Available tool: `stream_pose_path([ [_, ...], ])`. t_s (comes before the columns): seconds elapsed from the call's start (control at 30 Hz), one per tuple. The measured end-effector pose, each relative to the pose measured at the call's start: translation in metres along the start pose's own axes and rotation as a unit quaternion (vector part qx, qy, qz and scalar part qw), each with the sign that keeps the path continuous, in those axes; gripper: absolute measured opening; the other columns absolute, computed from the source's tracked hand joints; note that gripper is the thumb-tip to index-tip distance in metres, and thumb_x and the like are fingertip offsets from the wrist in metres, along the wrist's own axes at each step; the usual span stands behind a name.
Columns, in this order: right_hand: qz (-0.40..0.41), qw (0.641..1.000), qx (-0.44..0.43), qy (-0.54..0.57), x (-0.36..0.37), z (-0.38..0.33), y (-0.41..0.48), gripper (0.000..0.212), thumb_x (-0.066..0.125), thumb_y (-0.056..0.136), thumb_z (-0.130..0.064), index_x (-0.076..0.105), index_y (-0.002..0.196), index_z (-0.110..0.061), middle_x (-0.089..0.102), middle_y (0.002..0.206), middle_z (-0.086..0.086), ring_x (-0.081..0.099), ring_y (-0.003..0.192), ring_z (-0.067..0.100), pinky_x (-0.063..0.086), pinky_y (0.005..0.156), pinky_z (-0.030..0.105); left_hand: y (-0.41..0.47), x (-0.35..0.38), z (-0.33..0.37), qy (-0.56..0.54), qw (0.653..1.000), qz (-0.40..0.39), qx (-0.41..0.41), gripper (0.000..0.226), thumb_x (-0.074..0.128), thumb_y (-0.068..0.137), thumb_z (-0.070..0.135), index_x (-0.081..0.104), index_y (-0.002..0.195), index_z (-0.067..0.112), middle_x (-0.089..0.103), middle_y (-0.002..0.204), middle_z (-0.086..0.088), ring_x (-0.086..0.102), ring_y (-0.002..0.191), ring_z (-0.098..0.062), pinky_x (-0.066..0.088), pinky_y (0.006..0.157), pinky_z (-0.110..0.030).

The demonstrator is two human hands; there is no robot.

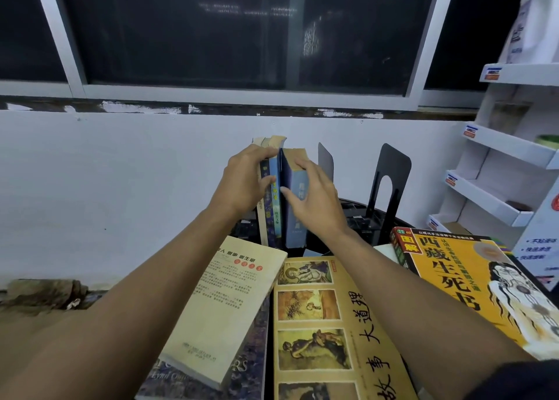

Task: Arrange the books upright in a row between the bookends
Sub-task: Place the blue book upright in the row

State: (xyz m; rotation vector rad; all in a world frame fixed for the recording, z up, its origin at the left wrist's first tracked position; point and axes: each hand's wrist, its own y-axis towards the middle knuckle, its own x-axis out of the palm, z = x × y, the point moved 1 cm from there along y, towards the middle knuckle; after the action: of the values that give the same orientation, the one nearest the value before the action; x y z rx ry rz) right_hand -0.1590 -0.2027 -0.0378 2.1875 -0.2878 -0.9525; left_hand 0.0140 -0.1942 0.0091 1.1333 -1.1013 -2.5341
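- Yellow picture book [332, 324]: lies flat on the worktop [357, 209], in front of the black bookend [393, 173] and nearer the person. It is not yet in the row.
- Orange book [472, 278]: lies flat, just in front of the black bookend.
- Cream paperback [220, 309]: lies flat on another book, well to the front-left of the black bookend.
- Standing books [269, 215]: stand upright, left of the black bookend.
- Blue book [295, 218]: stands upright on the side of the standing books that faces the black bookend. A grey bookend [326, 164] stands between the two.
- Left hand [245, 182]: grips the standing books, with fingers curled over the top edges and the thumb on the spines.
- Right hand [314, 200]: grips the blue book, with fingers over its top and the thumb on its spine.
- Recommended procedure: brace the standing books and slide the blue book flush against them with its base flat. Close a bookend against the row before releasing, or the row will probably lean.
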Motion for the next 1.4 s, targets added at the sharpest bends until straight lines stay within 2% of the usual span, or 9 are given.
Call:
stream_pose_path([
  [0.13,-0.089,0.995,0.012,0.041,-0.012,0.005,0.004,0.068,0.07,0.093,-0.041,0.035,0.15,-0.027,0.044,0.151,-0.005,0.04,0.137,0.011,0.03,0.107,0.021,0.0,-0.002,0.001,0.002,1.0,0.003,0.004,0.05,0.077,0.086,0.009,0.062,0.134,0.015,0.064,0.13,-0.003,0.059,0.118,-0.016,0.047,0.103,-0.025],
  [0.33,-0.173,0.984,0.007,0.045,-0.025,0.012,0.007,0.076,0.073,0.092,-0.025,0.028,0.153,-0.035,0.036,0.157,-0.004,0.037,0.141,0.015,0.032,0.113,0.029,0.0,-0.003,0.004,0.0,1.0,-0.001,-0.005,0.05,0.076,0.087,0.008,0.062,0.134,0.014,0.063,0.13,-0.004,0.06,0.116,-0.016,0.045,0.1,-0.022],
  [0.53,-0.184,0.982,0.004,0.038,-0.024,0.01,0.009,0.077,0.072,0.093,-0.023,0.027,0.153,-0.037,0.034,0.159,-0.004,0.034,0.143,0.016,0.031,0.116,0.032,-0.001,-0.004,0.005,-0.006,1.0,-0.006,-0.013,0.049,0.075,0.088,0.008,0.061,0.135,0.016,0.062,0.131,-0.003,0.059,0.117,-0.017,0.05,0.102,-0.033],
  [0.7,-0.181,0.983,0.005,0.045,-0.019,0.008,0.012,0.075,0.073,0.092,-0.023,0.029,0.152,-0.037,0.037,0.157,-0.003,0.038,0.14,0.017,0.035,0.112,0.032,0.0,-0.001,0.006,-0.008,1.0,-0.007,-0.018,0.05,0.075,0.088,0.008,0.061,0.135,0.015,0.063,0.131,-0.003,0.06,0.117,-0.016,0.05,0.102,-0.029],
  [0.87,-0.168,0.984,0.0,0.052,-0.017,0.008,0.011,0.074,0.073,0.092,-0.022,0.032,0.151,-0.035,0.041,0.154,-0.002,0.041,0.135,0.014,0.035,0.107,0.026,0.0,0.001,0.006,0.0,1.0,-0.003,-0.012,0.05,0.075,0.088,0.009,0.061,0.136,0.015,0.063,0.131,-0.003,0.06,0.117,-0.017,0.051,0.101,-0.033],
  [1.17,-0.168,0.984,-0.004,0.064,-0.015,0.005,0.008,0.072,0.071,0.093,-0.019,0.03,0.151,-0.033,0.04,0.152,-0.001,0.044,0.134,0.016,0.041,0.109,0.033,-0.003,-0.001,0.009,0.002,1.0,-0.002,-0.013,0.05,0.074,0.089,0.009,0.06,0.136,0.018,0.062,0.13,-0.001,0.059,0.118,-0.016,0.052,0.1,-0.033],
  [1.27,-0.177,0.983,-0.002,0.057,-0.016,0.001,0.008,0.072,0.069,0.094,-0.018,0.028,0.152,-0.03,0.037,0.154,0.0,0.042,0.137,0.017,0.038,0.112,0.036,-0.005,-0.002,0.01,0.011,1.0,-0.013,-0.013,0.051,0.073,0.09,0.01,0.058,0.137,0.021,0.061,0.131,0.0,0.059,0.118,-0.016,0.053,0.099,-0.036],
  [1.4,-0.213,0.976,0.011,0.048,-0.023,-0.002,0.01,0.076,0.068,0.095,-0.018,0.022,0.154,-0.032,0.031,0.158,0.0,0.038,0.14,0.019,0.035,0.113,0.033,-0.006,-0.005,0.014,0.023,0.999,-0.034,-0.015,0.053,0.071,0.091,0.011,0.055,0.14,0.022,0.058,0.135,0.001,0.058,0.119,-0.017,0.052,0.1,-0.039],
])
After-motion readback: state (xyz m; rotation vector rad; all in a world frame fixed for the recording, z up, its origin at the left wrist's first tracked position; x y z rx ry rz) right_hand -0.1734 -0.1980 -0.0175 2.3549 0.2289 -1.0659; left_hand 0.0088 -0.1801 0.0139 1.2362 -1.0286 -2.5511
